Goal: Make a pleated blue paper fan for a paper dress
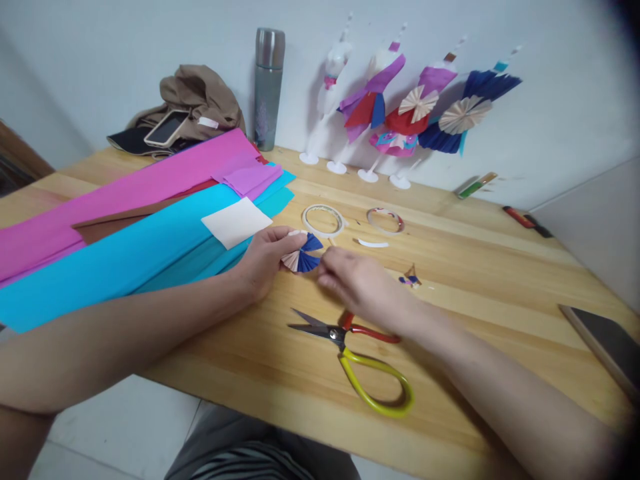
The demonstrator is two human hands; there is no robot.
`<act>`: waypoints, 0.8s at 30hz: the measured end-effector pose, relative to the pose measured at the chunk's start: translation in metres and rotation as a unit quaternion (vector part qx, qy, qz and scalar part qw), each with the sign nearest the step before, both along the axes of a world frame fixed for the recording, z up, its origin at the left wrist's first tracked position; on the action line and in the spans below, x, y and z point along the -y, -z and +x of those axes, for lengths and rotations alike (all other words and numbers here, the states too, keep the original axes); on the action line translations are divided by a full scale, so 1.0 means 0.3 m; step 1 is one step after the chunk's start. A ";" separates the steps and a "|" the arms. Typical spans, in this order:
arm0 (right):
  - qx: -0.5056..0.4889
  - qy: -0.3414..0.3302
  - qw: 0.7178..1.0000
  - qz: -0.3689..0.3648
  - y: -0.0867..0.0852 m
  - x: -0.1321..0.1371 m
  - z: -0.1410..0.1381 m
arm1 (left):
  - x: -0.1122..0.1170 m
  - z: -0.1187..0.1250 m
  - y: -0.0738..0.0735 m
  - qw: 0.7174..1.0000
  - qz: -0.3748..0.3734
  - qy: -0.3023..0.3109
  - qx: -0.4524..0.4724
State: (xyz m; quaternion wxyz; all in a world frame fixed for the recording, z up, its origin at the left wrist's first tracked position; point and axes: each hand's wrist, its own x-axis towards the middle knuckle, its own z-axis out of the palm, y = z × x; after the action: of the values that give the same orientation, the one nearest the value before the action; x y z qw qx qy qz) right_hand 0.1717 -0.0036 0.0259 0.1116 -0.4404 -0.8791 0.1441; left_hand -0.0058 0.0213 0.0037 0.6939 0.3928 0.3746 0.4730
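Note:
A small pleated paper rosette (pixel 311 261), part dark blue and part cream, is pinched between the thumb and fingers of my left hand (pixel 267 257). My right hand (pixel 357 277) is closed at the rosette's blue right edge; its fingertips are turned away, so what they pinch is hidden. Scissors (pixel 334 335) with one red and one yellow handle lie with blades parted just below my right hand. A cream paper piece (pixel 236 222) rests on the coloured sheets behind my left hand. Beyond the rosette lie a roll of tape (pixel 305 222) and another tape ring (pixel 370 220).
Blue paper (pixel 125 247) and pink paper (pixel 125 177) cover the table's left side. Behind stand a flask (pixel 269 93) and several paper-dressed doll forms (pixel 419 107) on stands. A phone (pixel 169 127) lies by brown cloth (pixel 200 93); a dark flat device (pixel 607 343) sits far right.

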 end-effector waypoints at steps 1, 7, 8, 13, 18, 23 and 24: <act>-0.006 0.020 0.999 0.027 0.000 -0.023 0.018 | 0.000 0.000 0.001 1.000 0.000 0.000 -0.001; 0.012 0.011 0.999 0.045 0.052 -0.119 0.059 | -0.005 -0.001 0.004 1.000 -0.005 -0.006 0.002; 0.014 0.004 0.999 0.045 0.061 -0.121 0.056 | -0.006 -0.001 0.004 1.000 -0.006 -0.007 0.004; 0.071 -0.036 0.995 0.063 0.065 -0.085 0.035 | -0.004 0.001 0.005 1.000 -0.003 -0.005 0.012; 0.100 -0.016 0.993 0.065 0.059 -0.059 0.040 | -0.002 0.002 0.006 1.000 -0.001 -0.003 0.008; 0.028 0.055 0.997 0.041 0.021 -0.067 0.122 | -0.004 0.002 0.000 1.000 -0.017 -0.003 0.004; 0.010 0.076 0.996 0.039 0.018 -0.069 0.143 | -0.004 0.003 -0.001 1.000 -0.018 -0.002 0.004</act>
State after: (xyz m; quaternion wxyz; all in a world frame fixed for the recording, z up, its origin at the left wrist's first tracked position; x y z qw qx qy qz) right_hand 0.2145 0.0169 0.0207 0.1305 -0.5026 -0.8491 0.0966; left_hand -0.0049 0.0225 0.0039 0.7010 0.3781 0.3813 0.4694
